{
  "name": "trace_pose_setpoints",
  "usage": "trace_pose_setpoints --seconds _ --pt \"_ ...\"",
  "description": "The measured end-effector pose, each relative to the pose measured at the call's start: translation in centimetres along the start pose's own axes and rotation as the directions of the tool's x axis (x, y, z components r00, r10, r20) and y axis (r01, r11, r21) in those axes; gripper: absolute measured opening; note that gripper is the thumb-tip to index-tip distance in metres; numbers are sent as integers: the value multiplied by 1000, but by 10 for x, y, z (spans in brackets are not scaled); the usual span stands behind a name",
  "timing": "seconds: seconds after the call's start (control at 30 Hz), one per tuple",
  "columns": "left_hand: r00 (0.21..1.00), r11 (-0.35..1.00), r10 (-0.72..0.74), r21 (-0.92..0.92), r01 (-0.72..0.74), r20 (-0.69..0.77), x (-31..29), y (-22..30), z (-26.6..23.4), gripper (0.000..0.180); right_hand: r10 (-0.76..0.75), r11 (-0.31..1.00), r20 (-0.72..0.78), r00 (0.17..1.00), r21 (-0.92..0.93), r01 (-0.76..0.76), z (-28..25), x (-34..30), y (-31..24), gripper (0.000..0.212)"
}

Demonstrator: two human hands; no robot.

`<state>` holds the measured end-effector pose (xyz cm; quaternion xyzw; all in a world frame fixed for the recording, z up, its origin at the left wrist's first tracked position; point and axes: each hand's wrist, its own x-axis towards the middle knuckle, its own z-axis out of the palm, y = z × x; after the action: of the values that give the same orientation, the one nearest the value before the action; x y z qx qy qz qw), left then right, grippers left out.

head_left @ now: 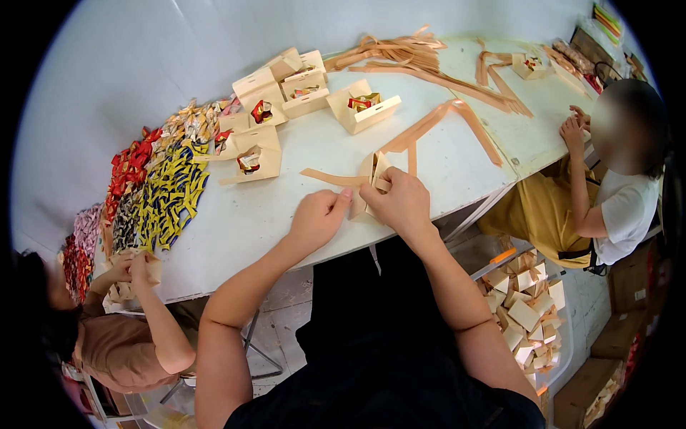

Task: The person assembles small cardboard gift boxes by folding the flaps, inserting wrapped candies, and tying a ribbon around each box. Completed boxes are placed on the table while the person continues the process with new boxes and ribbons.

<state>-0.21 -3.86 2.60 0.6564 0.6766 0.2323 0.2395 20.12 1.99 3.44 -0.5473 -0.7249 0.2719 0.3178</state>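
Observation:
A small cream cardboard box (363, 209) stands at the near edge of the table, in front of me. An orange-tan ribbon (331, 177) runs at its upper part, one loose end lying to the left and a longer length (421, 129) stretching away to the right. My right hand (401, 203) grips the top of the box with thumb and fingers pinched. My left hand (319, 220) is beside the box's left side, fingers curled and thumb pointing toward it; whatever the fingers hold, if anything, is hidden.
Open boxes (261, 96) with wrapped sweets stand farther back, beside piles of yellow sweets (171, 193) and red sweets (128, 166). Ribbons (400, 53) lie at the far side. Co-workers sit left (125, 343) and right (614, 186). A plastic bin (564, 343) holds many folded boxes.

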Motion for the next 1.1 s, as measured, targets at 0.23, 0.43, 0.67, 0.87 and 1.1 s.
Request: trace_pose_setpoints --seconds 0.23,0.43,0.67,0.87,1.1 --pt "992 556 -128 -829 64 -9 31 32 19 34 25 1000 16 1000 13 -26 1 3 -1 49" --pt "989 223 88 -966 -134 -117 54 53 40 23 42 999 37 998 14 -43 -4 6 -1 46" --pt "979 353 167 -920 -172 -119 70 43 45 23 -119 939 406 906 341 -29 -36 24 30 38" --pt "937 512 220 -786 -346 -270 65 53 58 24 -72 908 383 921 407 -98 -101 53 -2 38" --pt "961 421 235 -876 -237 -147 62 38 56 34 -297 644 -53 953 726 241 -66 60 -54 38"
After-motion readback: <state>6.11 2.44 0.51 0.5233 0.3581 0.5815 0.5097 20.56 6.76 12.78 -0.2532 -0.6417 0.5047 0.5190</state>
